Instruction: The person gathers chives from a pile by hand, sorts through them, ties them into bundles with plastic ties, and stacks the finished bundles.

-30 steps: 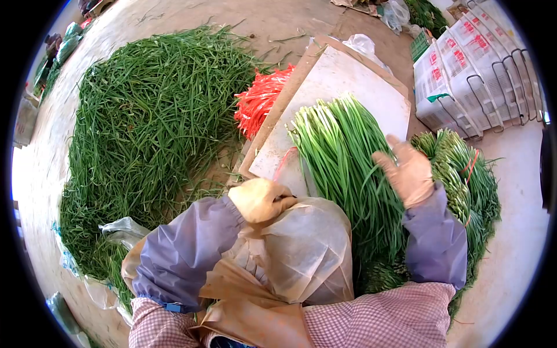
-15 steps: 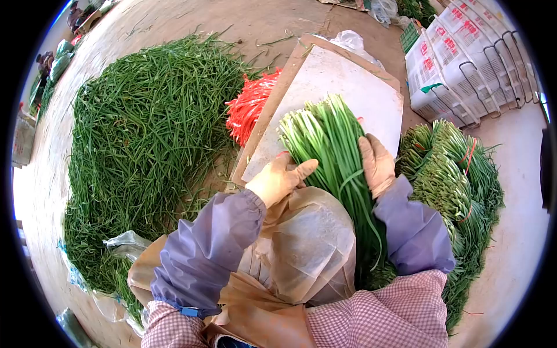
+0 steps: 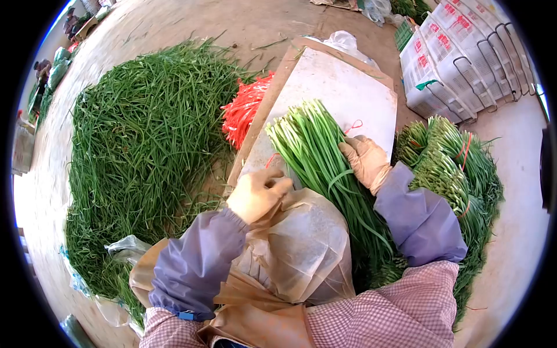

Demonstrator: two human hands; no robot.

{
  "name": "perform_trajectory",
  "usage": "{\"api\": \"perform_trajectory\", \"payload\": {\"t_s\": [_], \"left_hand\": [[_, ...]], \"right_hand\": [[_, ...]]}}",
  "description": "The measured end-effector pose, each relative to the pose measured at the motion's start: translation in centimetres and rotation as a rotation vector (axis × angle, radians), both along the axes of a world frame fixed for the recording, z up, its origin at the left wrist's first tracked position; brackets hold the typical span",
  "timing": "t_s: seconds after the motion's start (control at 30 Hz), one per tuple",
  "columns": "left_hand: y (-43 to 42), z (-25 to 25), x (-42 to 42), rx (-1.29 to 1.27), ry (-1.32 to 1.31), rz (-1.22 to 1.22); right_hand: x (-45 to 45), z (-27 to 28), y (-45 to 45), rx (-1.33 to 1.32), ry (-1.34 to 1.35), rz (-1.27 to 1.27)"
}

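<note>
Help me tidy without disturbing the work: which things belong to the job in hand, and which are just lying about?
Likely part of the job:
green bunch
board
red ties
tied bundles
heap of greens

Seemingly lying about:
white crates
green crate
crumpled plastic

Green stalks fade to pale yellow-white at one end in the bunch (image 3: 316, 148) we see against a white board (image 3: 328, 75) edged in brown. We note bright red strips (image 3: 246, 110) streaked with white, a deep green heap (image 3: 145, 127), and green bundles (image 3: 455, 180) crossed by thin red ties (image 3: 467, 152). Purple-grey sleeve covers (image 3: 420, 217), one bearing a blue clip (image 3: 186, 315), contrast with pink-and-white checked sleeves (image 3: 383, 310) and a tan apron (image 3: 255, 326). White crates (image 3: 447, 64) carry red print.
</note>
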State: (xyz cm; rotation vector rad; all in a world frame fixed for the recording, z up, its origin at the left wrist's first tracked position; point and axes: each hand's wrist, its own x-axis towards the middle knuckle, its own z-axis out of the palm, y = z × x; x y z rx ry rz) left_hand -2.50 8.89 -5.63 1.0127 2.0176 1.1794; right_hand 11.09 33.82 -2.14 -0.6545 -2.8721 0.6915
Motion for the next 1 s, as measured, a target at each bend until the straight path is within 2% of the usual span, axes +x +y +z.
{"api": "perform_trajectory", "payload": {"t_s": [0.03,0.07,0.1,0.13,0.2,0.27,0.3,0.33,0.4,0.5,0.6,0.73,0.77,0.87,1.0], "left_hand": [[-0.7,0.4,0.0,0.018,0.046,0.063],[-1.2,1.2,0.0,0.044,-0.028,0.214],[-1.5,2.7,-0.4,0.002,-0.185,0.290],[-1.9,1.8,-1.5,0.118,-0.052,0.271],[-2.0,1.1,-4.1,0.229,0.214,0.276],[-1.8,0.7,-6.9,0.255,0.519,0.142],[-1.8,0.9,-7.8,0.213,0.545,0.009],[-1.8,0.4,-8.6,0.213,0.704,-0.111],[-0.8,-0.2,-9.1,0.266,0.754,-0.302],[0.5,0.2,-8.5,0.137,0.909,-0.532],[1.6,-1.5,-8.6,0.175,0.913,-0.590],[1.6,-2.5,-7.9,0.226,0.917,-0.586],[1.3,-2.8,-7.2,0.333,0.859,-0.557],[-0.3,-3.3,-4.7,0.368,0.691,-0.497],[-1.3,-3.3,-3.2,0.392,0.488,-0.320]], "right_hand": [[-0.1,0.0,0.6,-0.123,0.006,-0.013],[-0.2,-0.1,1.3,-0.245,0.012,-0.027],[-0.2,-2.7,2.8,-0.636,0.125,-0.244],[-0.8,-2.4,3.9,-0.767,0.143,-0.318],[-1.2,-0.6,5.1,-0.858,-0.014,-0.537],[-1.9,-1.4,6.8,-0.929,-0.047,-0.616],[-2.2,-2.2,7.4,-0.817,-0.059,-0.615],[-2.6,-2.9,7.8,-0.748,-0.054,-0.585],[-3.3,-3.3,8.7,-0.409,-0.234,-0.489],[-4.9,-3.3,8.5,-0.178,-0.287,-0.487],[-5.5,-5.2,9.3,-0.040,-0.293,-0.397],[-5.3,-6.2,9.7,-0.179,-0.226,-0.373],[-4.9,-5.8,9.6,-0.126,-0.232,-0.360],[-4.0,-5.2,8.8,0.093,-0.261,-0.359],[-2.3,-5.6,8.3,0.006,-0.196,-0.331]]}}
